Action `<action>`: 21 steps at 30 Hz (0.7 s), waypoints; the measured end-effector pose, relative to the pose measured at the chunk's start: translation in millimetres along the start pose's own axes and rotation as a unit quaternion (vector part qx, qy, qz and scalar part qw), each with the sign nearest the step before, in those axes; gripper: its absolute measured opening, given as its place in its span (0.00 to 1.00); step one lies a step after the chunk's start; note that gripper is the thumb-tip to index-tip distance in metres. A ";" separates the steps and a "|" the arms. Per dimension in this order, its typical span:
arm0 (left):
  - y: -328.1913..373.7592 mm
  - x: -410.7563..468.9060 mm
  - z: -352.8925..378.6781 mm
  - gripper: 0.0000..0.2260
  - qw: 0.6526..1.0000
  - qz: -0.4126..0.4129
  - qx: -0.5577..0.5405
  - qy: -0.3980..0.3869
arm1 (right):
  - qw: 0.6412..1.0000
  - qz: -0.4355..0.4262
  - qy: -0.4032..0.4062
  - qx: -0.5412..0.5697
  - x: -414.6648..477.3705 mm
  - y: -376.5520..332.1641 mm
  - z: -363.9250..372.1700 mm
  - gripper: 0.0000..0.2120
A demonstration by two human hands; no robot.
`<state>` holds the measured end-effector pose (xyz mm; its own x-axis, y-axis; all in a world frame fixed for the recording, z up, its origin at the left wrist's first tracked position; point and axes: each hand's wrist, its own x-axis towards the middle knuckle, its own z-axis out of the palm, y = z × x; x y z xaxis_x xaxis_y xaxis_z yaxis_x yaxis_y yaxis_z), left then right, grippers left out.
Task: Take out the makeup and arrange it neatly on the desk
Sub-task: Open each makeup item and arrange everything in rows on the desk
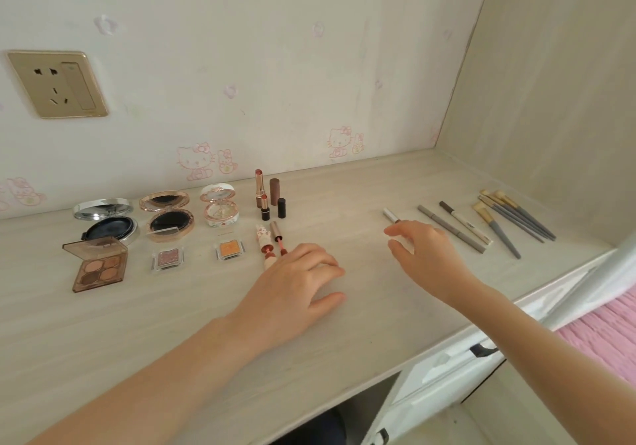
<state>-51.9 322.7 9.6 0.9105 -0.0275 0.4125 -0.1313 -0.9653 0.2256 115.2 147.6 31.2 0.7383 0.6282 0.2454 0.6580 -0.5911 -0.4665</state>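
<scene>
- Both hands over the pale counter (pixel 344 358) — left hand (pixel 292 283) palm-down w/ fingers spread, touching the surface just beside two lip glosses (pixel 270 248).
- Right hand (pixel 425 255) loosely spread, fingertips at a white-capped pen (pixel 391 216); cannot tell if gripped.
- Makeup in rows at left: compacts (pixel 167 216), eyeshadow palette (pixel 98 264), lipsticks (pixel 265 197).
- Pencils (pixel 451 228) & brushes (pixel 512 217) lie at right — well apart from the compacts.

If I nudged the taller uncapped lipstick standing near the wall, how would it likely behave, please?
The tall gold-cased lipstick stands upright on a narrow base, so it would probably tip easily. Its round body would likely roll afterwards. The exposed red tip could smear, and it might knock the brown cylindrical cap close beside it.
</scene>
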 end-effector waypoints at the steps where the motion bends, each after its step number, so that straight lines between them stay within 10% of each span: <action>1: 2.0 10.1 0.9 0.17 1.000 -0.008 -0.018 -0.006 | 1.000 0.008 0.009 -0.005 -2.6 6.0 -3.6 0.13; 21: -11.0 176.9 84.7 0.20 0.966 -0.193 -0.130 -0.117 | 0.990 0.109 0.040 -0.078 -3.5 53.4 -1.5 0.13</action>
<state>143.8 306.4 5.2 0.9711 0.2335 0.0505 0.1683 -0.8186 0.5491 148.0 113.1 6.8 0.8710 0.4378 0.2230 0.4912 -0.7839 -0.3797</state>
